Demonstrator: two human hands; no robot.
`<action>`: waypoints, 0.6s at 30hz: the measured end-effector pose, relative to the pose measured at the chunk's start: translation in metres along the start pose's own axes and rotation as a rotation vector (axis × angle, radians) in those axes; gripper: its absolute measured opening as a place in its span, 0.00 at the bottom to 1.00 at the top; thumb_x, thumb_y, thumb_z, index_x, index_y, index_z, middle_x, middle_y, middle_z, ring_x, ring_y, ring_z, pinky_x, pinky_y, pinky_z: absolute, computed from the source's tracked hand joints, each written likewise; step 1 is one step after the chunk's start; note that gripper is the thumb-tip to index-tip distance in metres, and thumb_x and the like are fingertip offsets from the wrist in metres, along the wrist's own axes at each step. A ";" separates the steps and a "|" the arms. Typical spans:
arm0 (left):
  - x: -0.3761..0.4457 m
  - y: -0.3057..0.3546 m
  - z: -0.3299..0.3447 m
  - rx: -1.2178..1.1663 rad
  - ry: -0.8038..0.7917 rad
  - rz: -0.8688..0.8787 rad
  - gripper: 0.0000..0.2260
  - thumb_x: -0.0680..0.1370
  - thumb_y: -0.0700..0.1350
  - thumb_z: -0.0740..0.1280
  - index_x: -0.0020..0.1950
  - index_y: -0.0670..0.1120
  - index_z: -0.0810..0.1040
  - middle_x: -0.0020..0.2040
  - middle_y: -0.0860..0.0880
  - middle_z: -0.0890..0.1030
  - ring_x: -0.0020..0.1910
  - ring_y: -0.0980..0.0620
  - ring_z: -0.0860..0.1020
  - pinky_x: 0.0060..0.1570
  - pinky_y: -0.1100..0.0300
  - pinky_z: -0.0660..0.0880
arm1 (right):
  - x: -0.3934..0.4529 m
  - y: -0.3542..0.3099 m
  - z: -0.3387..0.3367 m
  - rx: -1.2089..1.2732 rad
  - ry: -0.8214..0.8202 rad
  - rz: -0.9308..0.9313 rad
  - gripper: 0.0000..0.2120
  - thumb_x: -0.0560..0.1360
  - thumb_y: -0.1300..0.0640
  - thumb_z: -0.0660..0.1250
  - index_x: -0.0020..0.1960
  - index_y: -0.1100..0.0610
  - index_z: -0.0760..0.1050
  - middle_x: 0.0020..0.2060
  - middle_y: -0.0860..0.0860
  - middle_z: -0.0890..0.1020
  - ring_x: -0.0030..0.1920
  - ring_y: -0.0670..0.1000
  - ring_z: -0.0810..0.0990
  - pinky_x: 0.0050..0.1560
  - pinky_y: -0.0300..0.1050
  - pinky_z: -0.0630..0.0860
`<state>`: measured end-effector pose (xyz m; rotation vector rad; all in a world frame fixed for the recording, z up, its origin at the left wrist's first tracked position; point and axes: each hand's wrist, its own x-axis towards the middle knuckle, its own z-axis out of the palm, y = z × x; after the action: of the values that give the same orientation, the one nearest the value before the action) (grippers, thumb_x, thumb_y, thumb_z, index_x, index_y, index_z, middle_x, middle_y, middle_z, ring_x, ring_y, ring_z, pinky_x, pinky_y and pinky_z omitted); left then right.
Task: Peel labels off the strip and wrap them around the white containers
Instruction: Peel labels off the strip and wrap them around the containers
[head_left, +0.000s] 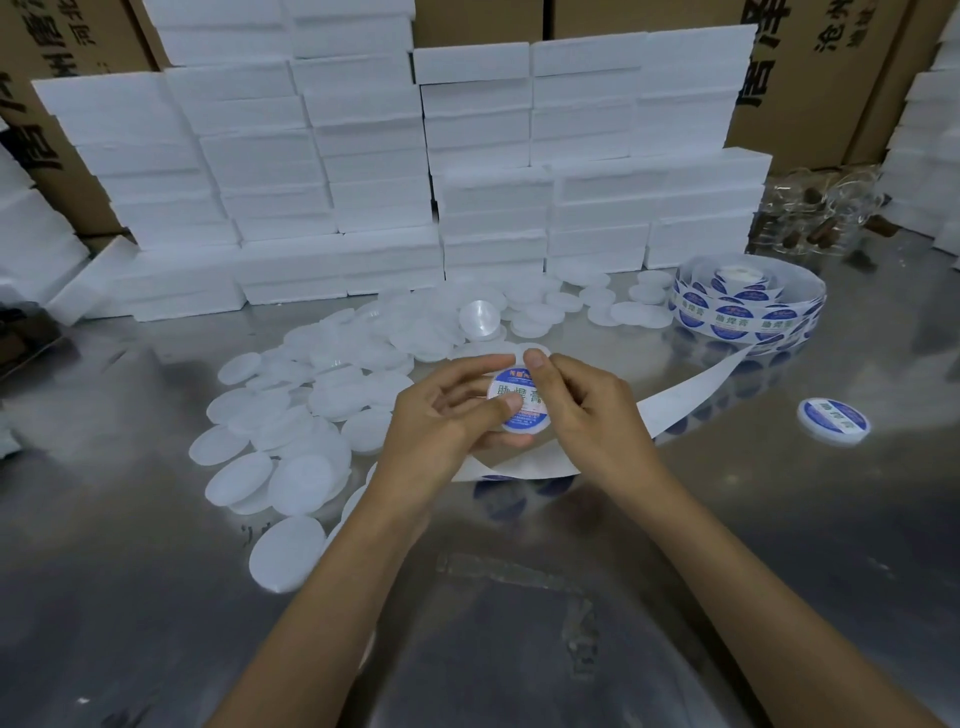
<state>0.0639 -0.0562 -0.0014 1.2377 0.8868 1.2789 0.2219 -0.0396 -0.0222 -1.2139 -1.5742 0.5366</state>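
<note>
Between both hands, left hand (452, 410) and right hand (587, 410) pinch a labelled container (521, 402), label roll (748, 306) at two o'clock.

Round white container (521, 402), blue label (519, 395) on top, held

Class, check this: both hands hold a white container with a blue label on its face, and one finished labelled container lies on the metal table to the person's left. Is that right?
Not quite. The head view shows the finished container lying on the table to the person's right, not the left. The left hand and right hand do hold the labelled container.
</note>
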 end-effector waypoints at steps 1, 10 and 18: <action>0.000 0.000 -0.001 0.007 0.029 0.006 0.14 0.73 0.35 0.75 0.57 0.45 0.84 0.48 0.43 0.86 0.49 0.43 0.86 0.41 0.59 0.82 | -0.001 -0.001 0.000 -0.011 -0.019 0.010 0.28 0.79 0.37 0.57 0.37 0.61 0.74 0.28 0.55 0.75 0.34 0.57 0.74 0.37 0.55 0.72; 0.004 -0.003 -0.005 -0.036 0.205 0.013 0.05 0.77 0.40 0.73 0.51 0.42 0.82 0.47 0.43 0.87 0.43 0.45 0.86 0.37 0.59 0.82 | -0.004 -0.006 0.002 0.075 -0.260 0.087 0.26 0.80 0.41 0.62 0.51 0.66 0.78 0.41 0.62 0.81 0.40 0.62 0.76 0.44 0.56 0.74; 0.003 -0.005 0.002 0.025 0.027 0.027 0.19 0.76 0.36 0.72 0.66 0.47 0.78 0.53 0.45 0.86 0.52 0.47 0.85 0.45 0.60 0.82 | 0.000 0.001 0.002 0.111 -0.235 0.149 0.17 0.83 0.46 0.57 0.46 0.54 0.77 0.30 0.44 0.76 0.32 0.44 0.72 0.37 0.42 0.69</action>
<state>0.0674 -0.0529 -0.0057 1.2580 0.9109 1.3122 0.2203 -0.0391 -0.0237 -1.2233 -1.6318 0.8789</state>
